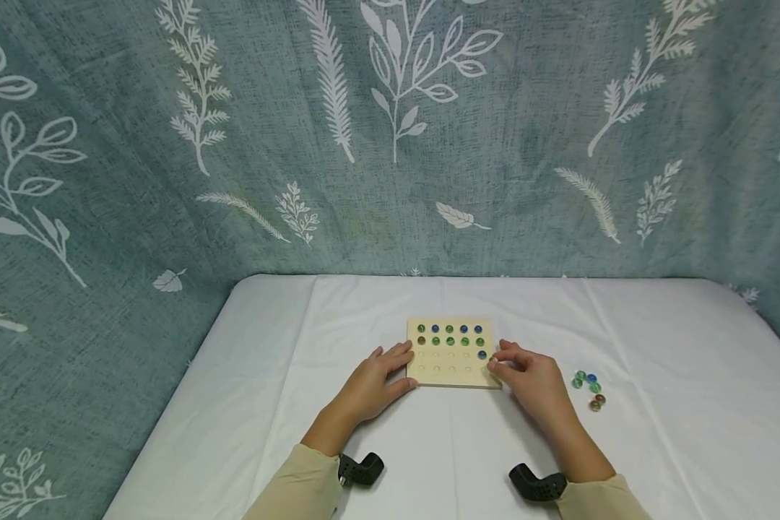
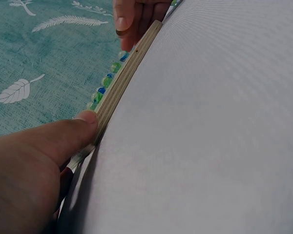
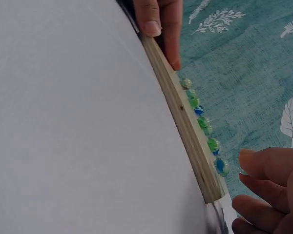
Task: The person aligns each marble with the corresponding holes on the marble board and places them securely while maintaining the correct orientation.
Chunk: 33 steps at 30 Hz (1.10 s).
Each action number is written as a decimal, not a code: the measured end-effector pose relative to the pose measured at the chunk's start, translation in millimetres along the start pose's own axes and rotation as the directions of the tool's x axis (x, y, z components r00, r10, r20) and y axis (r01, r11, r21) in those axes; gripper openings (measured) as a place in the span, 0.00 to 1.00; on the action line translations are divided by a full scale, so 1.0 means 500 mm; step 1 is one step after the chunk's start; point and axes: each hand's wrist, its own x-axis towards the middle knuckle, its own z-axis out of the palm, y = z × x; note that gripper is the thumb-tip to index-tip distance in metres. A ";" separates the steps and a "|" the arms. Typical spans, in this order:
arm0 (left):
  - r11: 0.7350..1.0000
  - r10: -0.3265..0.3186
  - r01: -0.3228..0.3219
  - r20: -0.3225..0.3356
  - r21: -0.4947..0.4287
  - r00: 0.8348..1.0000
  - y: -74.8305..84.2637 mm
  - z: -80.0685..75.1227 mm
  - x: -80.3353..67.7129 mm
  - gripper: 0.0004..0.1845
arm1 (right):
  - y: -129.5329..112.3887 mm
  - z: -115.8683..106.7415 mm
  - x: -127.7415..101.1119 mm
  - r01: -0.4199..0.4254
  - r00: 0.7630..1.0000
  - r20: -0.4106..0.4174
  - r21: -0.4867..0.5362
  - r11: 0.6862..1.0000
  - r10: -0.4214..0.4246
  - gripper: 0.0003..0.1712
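While left hand [image 1: 372, 383] steadies wooden board [image 1: 451, 370], right hand [image 1: 526, 375] pinches marble [image 3: 243, 170]; no readable writing.

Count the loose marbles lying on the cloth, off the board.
5, clustered right of the right hand: three upper marbles and two lower brownish ones. More may be hidden.

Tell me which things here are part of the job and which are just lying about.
In the job:
wooden board, steadied by the left hand
marbles on the board
marble pinched in the right hand
loose marbles on the cloth

Lying about:
white tablecloth
leaf-print curtain
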 end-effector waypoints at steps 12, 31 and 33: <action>1.000 0.003 -0.003 0.001 0.000 1.000 -0.003 0.000 0.002 0.33 | 0.003 0.013 -0.008 0.067 0.998 0.014 -0.058 0.996 -0.066 0.15; 1.000 -0.011 0.011 0.001 -0.010 1.000 0.001 0.001 0.001 0.33 | 0.005 0.022 -0.009 0.062 0.998 -0.001 -0.139 0.988 -0.063 0.13; 1.000 -0.006 0.006 0.000 -0.009 1.000 0.000 0.001 0.002 0.33 | 0.005 0.023 -0.009 0.062 0.998 -0.005 -0.141 0.988 -0.063 0.14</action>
